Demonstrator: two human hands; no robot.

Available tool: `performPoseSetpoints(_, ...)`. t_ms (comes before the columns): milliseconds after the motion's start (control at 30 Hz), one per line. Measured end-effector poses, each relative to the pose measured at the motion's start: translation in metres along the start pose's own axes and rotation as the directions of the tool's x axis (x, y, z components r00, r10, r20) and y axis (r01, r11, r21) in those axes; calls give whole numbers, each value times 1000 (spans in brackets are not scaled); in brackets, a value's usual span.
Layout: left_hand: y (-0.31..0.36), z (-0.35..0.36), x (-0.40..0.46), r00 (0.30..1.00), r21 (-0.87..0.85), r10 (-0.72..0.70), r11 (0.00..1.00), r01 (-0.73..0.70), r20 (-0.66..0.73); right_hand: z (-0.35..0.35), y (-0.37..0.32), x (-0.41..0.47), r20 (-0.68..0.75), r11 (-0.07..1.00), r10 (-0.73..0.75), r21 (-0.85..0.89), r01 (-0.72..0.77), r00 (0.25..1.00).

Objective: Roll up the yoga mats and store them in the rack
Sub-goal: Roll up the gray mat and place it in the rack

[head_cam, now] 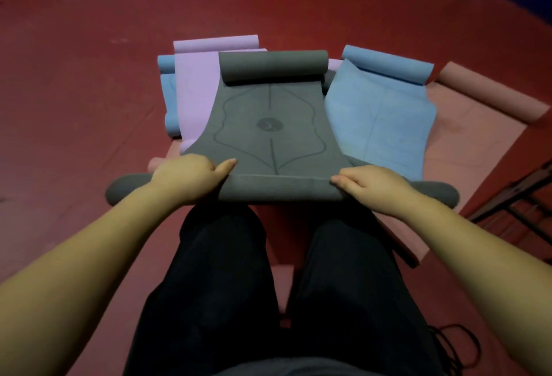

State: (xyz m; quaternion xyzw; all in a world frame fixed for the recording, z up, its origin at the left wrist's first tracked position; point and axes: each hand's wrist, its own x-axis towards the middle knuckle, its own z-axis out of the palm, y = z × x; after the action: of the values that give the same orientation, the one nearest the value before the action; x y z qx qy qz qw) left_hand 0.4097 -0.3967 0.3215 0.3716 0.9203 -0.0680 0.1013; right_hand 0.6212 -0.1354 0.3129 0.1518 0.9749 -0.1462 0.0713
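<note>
Gripping the near rolled edge of the grey yoga mat [268,124], my left hand [186,177] sits on the roll's left part and my right hand [373,186] on its right part. Left fingers curl over the roll, thumb lying forward on the flat surface. Right fingers curl over the roll likewise, thumb pointing inward along the fold. Between the 2 hands the roll is bare. The mat's far end is also curled into a roll, lying across the other mats. Beneath and left of it lies a purple mat [194,92], with a blue mat [168,101] just beyond that. Right of the grey one lies a second blue mat [385,118], overlapping a pink mat [478,124]. All rest on the red floor [83,83]. My black trousers [227,271] fill the foreground.
</note>
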Motion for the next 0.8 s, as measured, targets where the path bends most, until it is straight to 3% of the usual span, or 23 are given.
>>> performPoseSetpoints(100,-1,16,-2,988,-16,66,998,-64,137,13,2,4,112,983,23,179,-43,993)
performPoseSetpoints(200,6,36,6,988,-160,-31,986,56,153,35,8,14,174,963,49,254,-93,983)
performPoseSetpoints(267,14,49,6,984,-180,7,983,-41,-180,41,14,18,168,949,63,294,-111,984)
performPoseSetpoints(333,25,54,2,864,-93,110,980,-178,-491,44,19,22,179,941,72,313,-126,981)
performPoseSetpoints(367,30,58,-4,790,-66,149,970,-233,-594,46,21,24,185,938,75,322,-132,980)
performPoseSetpoints(400,35,61,-10,759,-56,167,965,-258,-629,46,22,26,191,935,80,327,-140,978)
performPoseSetpoints(567,38,90,-37,739,145,274,961,-235,-615,40,20,35,277,954,82,257,-156,957)
performPoseSetpoints(700,32,94,-32,787,209,286,957,-202,-546,38,19,40,316,958,92,229,-170,944)
performPoseSetpoints(800,32,93,-23,795,227,335,941,-252,-506,44,16,40,216,965,112,211,-158,970)
